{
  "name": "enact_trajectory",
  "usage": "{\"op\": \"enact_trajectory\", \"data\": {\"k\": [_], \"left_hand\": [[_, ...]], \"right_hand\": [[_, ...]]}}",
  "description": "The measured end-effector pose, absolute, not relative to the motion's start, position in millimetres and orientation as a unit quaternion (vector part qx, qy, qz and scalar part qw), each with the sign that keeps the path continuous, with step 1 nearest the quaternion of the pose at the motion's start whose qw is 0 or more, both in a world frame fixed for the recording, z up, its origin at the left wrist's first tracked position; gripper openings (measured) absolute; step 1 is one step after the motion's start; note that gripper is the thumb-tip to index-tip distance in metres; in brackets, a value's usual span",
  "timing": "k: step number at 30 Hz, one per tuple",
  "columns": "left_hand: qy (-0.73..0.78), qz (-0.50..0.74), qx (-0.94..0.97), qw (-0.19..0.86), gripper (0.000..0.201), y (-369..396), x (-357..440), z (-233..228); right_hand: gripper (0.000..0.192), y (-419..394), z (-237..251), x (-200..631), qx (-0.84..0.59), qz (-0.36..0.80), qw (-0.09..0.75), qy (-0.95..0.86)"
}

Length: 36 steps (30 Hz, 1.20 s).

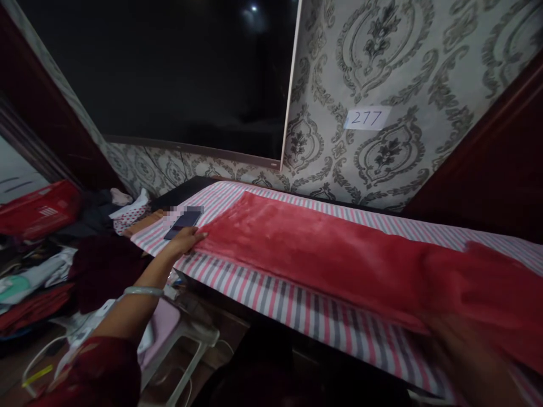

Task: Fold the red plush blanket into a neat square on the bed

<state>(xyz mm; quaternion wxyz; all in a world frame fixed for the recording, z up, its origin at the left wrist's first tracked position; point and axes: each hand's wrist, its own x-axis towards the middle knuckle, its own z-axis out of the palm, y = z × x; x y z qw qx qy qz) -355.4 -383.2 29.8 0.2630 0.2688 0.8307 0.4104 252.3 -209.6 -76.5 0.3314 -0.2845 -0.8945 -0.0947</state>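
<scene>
A long piece of red plush cloth [305,237] lies spread lengthwise over a striped cover [263,291]. My left hand [185,241] is at its near left corner, fingers closed on the edge. At the lower right, my right hand [464,350] is against the cloth's near edge, smeared by motion, so its fingers cannot be made out. Toward the right the red cloth bunches into raised folds [479,277]. Just beyond my left hand, a dark phone [183,223] rests on the striped cover.
A large dark television [178,73] hangs behind the table. On the patterned wall is a paper label [367,117] reading 277. Left of the table are a red bag [40,209], piled clothes [38,277] and a plastic stool [190,339].
</scene>
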Motion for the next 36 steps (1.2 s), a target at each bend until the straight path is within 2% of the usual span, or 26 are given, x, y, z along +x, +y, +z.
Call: {"op": "enact_trajectory", "data": {"k": [5, 9, 13, 17, 20, 22, 25, 28, 31, 36], "left_hand": [[0.874, 0.331, 0.276, 0.223, 0.031, -388.1, -353.6, 14.1], [0.885, 0.303, 0.288, 0.205, 0.032, -379.7, -359.5, 18.2], [0.875, 0.279, 0.362, 0.161, 0.037, -366.4, -365.6, 25.4], [0.889, 0.219, 0.386, 0.111, 0.033, -359.2, -365.6, 19.3], [0.892, 0.203, 0.396, 0.077, 0.024, -369.5, -364.1, 7.4], [0.886, 0.237, 0.393, 0.073, 0.026, -381.6, -361.8, -1.0], [0.875, 0.299, 0.373, 0.078, 0.04, -397.5, -354.6, -11.8], [0.887, 0.3, 0.34, 0.085, 0.046, -405.2, -344.4, -20.7], [0.9, 0.303, 0.304, 0.074, 0.044, -408.1, -336.1, -29.8], [0.875, 0.385, 0.286, 0.067, 0.033, -412.6, -332.7, -46.0]], "right_hand": [[0.029, -224.9, -81.7, 253.0, -0.218, -0.091, 0.271, -0.933], [0.03, -227.8, -48.8, 241.0, -0.245, -0.045, 0.225, -0.942], [0.034, -214.4, -14.9, 201.3, -0.278, 0.007, 0.236, -0.931], [0.037, -180.5, 6.8, 124.1, -0.258, 0.057, 0.261, -0.929], [0.035, -146.7, 16.7, 47.6, -0.216, 0.118, 0.227, -0.942], [0.035, -124.2, 20.1, -7.6, -0.213, 0.148, 0.198, -0.945], [0.041, -96.5, 21.4, -88.8, -0.237, 0.164, 0.155, -0.945], [0.051, -76.7, 19.6, -158.8, -0.28, 0.175, 0.124, -0.936], [0.053, -60.5, 14.1, -211.5, -0.305, 0.184, 0.104, -0.929], [0.049, -42.5, -2.8, -265.6, -0.32, 0.188, 0.092, -0.924]]}}
